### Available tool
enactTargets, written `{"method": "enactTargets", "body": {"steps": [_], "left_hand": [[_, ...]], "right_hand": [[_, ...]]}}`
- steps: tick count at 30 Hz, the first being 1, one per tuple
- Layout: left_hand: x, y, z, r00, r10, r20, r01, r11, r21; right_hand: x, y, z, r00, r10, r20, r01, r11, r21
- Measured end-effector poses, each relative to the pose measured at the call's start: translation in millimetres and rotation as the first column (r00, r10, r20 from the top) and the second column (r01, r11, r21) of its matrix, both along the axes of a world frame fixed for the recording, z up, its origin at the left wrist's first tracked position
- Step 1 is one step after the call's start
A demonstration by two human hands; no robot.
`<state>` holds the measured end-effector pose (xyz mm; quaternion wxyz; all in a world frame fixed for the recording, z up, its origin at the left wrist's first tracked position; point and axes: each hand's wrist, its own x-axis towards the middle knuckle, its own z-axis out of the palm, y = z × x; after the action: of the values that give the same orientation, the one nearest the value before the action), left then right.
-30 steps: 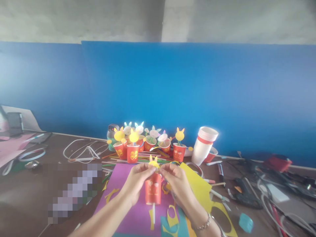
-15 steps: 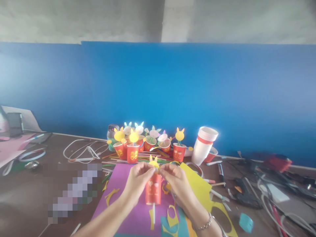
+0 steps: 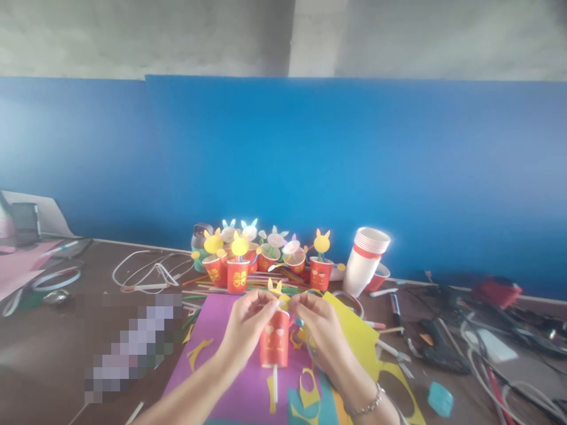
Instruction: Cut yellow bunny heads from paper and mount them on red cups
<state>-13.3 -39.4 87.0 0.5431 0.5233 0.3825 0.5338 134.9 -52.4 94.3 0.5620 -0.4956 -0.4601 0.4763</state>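
A red paper cup [image 3: 274,345] with pale heart shapes is in front of me, with a straw [image 3: 275,386] coming out below it. Above its rim shows a yellow paper rabbit head [image 3: 274,287] with two ears. My left hand [image 3: 248,319] pinches the head's lower edge between thumb and fingers. Just right of the head, my right hand [image 3: 319,321] is closed in a pinch, its fingertips at a small yellow bit; what it holds is too small to make out. The cup is over a purple paper sheet [image 3: 217,348].
Behind stand several red cups [image 3: 238,276] with paper rabbits. A stack of white paper cups [image 3: 362,265] is to their right. Yellow paper [image 3: 354,330] and cut scraps [image 3: 309,389] lie around. Cables [image 3: 478,366] spread at right; a blue partition [image 3: 283,153] rises behind.
My right hand has shifted slightly right, widening the gap between its fingertips and the left thumb. My left hand stays at the rabbit head, and the cup has barely moved.
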Motion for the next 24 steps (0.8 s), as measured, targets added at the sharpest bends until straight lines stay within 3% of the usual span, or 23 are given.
{"method": "enactTargets", "body": {"steps": [3, 11, 24], "left_hand": [[-1.2, -1.2, 4.4, 0.999, 0.039, 0.015, -0.039, 0.999, 0.0], [1.1, -0.6, 2.0, 0.999, -0.016, -0.029, 0.014, 0.997, -0.075], [1.0, -0.1, 1.0, 0.998, 0.038, -0.057, -0.04, 0.999, -0.035]], "right_hand": [[1.8, 0.2, 1.7, 1.0, -0.016, 0.005, 0.016, 1.0, -0.023], [0.3, 3.2, -6.8, 0.976, -0.038, 0.213, 0.022, 0.997, 0.079], [-1.1, -0.1, -4.1, 0.981, -0.022, 0.192, 0.007, 0.997, 0.077]]}}
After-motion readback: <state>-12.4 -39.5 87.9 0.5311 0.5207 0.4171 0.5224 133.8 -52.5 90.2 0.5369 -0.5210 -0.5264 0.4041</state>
